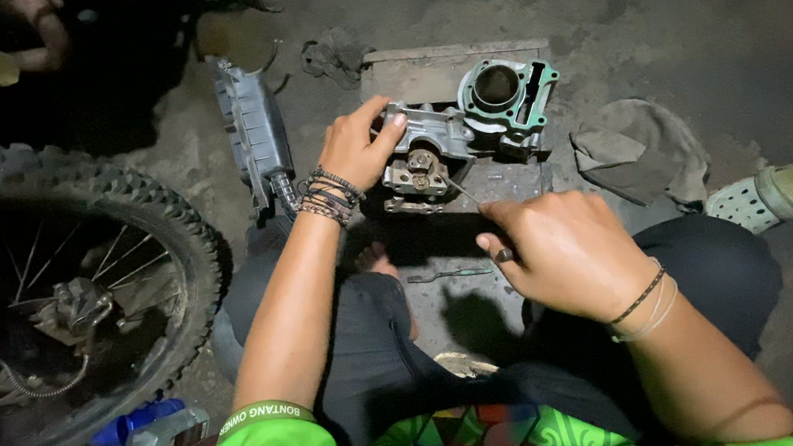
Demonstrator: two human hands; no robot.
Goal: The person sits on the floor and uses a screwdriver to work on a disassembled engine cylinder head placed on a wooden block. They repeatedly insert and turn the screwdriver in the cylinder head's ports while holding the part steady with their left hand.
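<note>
My left hand (359, 147) grips the left side of a grey metal cylinder head (428, 153), steadying it on a metal plate (419, 74) on the ground. My right hand (561, 248) is closed around a thin tool (462, 191) whose tip points up-left into the head's lower part. Just behind the head stands an engine cylinder (502, 94) with a green gasket around its round bore. Both wrists wear bracelets.
A knobby motorcycle wheel (53, 295) with spokes fills the left side. A grey plastic part (255, 134) lies beside my left arm. Rags (639, 148) and sandals (766, 193) lie at the right. A small wrench (448, 274) lies near my knee. A blue can (134, 424) sits bottom left.
</note>
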